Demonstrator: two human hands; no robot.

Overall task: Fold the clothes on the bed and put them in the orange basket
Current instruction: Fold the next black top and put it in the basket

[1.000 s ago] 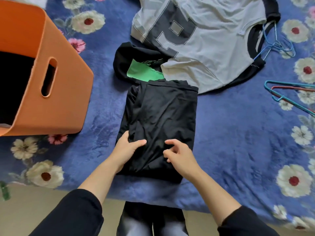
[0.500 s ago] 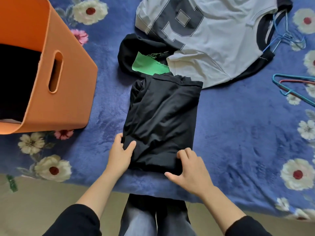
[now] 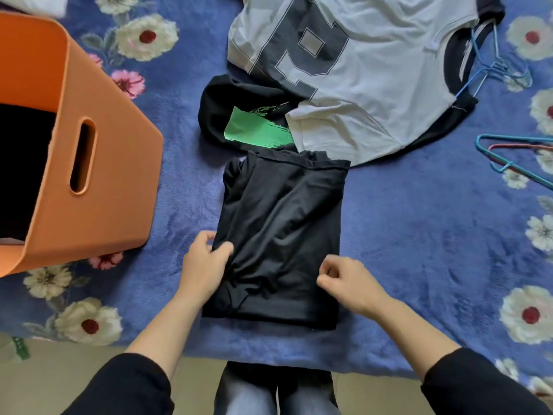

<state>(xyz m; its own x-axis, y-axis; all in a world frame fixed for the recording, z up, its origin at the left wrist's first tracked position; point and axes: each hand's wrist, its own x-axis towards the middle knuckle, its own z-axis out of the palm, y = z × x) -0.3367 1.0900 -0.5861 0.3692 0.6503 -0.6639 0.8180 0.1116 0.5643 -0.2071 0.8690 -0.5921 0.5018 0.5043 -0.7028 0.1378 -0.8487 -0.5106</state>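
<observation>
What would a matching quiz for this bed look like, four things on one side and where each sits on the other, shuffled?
Things
1. orange basket
2. folded black garment
3. white shirt with a big grey letter
4. teal hanger

Places
A. at the right edge of the view
B. left of the folded garment
C. at the near edge of the bed, gripped by the left hand
D. spread out at the far side, partly over a black top with a green print

Pairs: 1-B, 2-C, 3-D, 4-A
</observation>
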